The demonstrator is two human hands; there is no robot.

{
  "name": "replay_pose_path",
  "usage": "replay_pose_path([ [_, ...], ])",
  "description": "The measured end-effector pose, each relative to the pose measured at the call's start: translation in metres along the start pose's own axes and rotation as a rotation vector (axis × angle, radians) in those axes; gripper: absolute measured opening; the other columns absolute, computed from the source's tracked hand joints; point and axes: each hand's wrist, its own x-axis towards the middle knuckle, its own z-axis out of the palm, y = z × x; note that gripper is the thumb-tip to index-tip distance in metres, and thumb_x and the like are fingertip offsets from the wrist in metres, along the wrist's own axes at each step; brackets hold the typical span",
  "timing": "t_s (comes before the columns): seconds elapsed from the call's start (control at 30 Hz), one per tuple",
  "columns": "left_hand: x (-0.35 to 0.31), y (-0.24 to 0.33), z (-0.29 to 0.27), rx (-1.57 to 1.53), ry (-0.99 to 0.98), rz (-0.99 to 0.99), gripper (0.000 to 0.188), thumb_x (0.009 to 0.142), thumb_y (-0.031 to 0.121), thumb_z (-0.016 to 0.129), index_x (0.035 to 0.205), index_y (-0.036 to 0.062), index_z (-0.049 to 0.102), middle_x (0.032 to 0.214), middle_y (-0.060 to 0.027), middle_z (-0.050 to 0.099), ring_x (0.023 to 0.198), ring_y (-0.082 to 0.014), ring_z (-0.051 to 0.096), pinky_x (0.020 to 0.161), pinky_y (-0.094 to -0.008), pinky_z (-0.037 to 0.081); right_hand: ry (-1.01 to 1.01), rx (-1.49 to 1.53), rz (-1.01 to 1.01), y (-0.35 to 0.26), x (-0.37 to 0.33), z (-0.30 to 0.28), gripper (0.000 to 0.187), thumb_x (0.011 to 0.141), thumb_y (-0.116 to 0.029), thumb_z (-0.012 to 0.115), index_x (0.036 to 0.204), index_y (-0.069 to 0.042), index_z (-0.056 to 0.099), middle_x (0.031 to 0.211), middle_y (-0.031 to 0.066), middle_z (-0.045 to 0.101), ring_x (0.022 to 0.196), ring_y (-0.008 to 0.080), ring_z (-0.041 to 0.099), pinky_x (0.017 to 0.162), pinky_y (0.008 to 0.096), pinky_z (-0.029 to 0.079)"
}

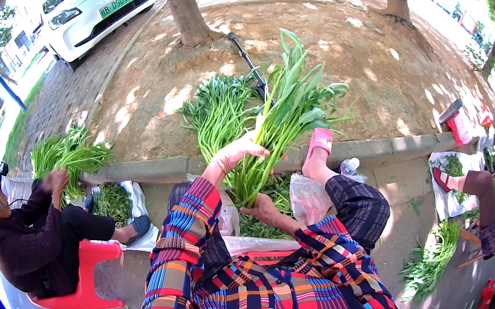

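A tall bunch of water spinach (284,109) stands nearly upright in front of me, leaves up and stems down. My left hand (239,152) is closed around the stems partway up, its thumb lying across them. Lower down, my right hand (268,211) is closed on the stem ends. Behind the bunch, a larger heap of the same greens (219,105) lies on the dirt. Under my hands, loose leaves and trimmings (280,189) lie between my legs, partly hidden by my arms and the bunch.
A stone kerb (153,171) crosses in front, with a black pole (247,59) on the dirt beyond. By my pink slipper (321,140) sit a plastic bag (309,202) and a clear bottle (350,166). Left, a person on a red stool (90,277) handles greens; another sits right.
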Motion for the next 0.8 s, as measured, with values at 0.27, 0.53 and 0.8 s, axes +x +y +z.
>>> replay_pose_path([
  [0.27, 0.004, -0.036, -0.035, -0.192, 0.215, -0.013, 0.048, 0.080, 0.031, 0.058, 0.117, 0.0020, 0.045, 0.101, -0.0124, 0.058, 0.084, -0.0207, 0.060, 0.072, -0.0319, 0.051, -0.150, 0.061, 0.093, -0.032, -0.018, 0.008, 0.031, 0.067, -0.020, 0.066, 0.086, 0.000, 0.053, 0.070, 0.0112, 0.054, 0.063, 0.0203, 0.048, 0.061, 0.0333, 0.041],
  [0.53, 0.020, -0.062, -0.053, -0.121, 0.238, -0.133, 0.044, 0.084, 0.040, 0.052, 0.110, 0.0041, 0.052, 0.088, -0.0041, 0.061, 0.069, -0.0098, 0.059, 0.059, -0.0237, 0.050, -0.078, 0.487, 0.162, -0.055, -0.031, 0.010, 0.030, 0.068, -0.014, 0.065, 0.089, 0.004, 0.055, 0.076, 0.0069, 0.058, 0.071, 0.0113, 0.052, 0.066, 0.0276, 0.042],
  [0.8, 0.026, -0.047, -0.062, 0.575, 0.191, -0.244, 0.061, 0.084, 0.052, 0.042, 0.125, 0.0068, 0.041, 0.081, -0.0017, 0.061, 0.063, -0.0097, 0.054, 0.054, -0.0258, 0.044, 0.027, 0.385, 0.117, -0.034, -0.035, 0.024, 0.029, 0.067, -0.019, 0.064, 0.085, 0.002, 0.056, 0.078, 0.0110, 0.058, 0.072, 0.0174, 0.054, 0.068, 0.0314, 0.042],
])
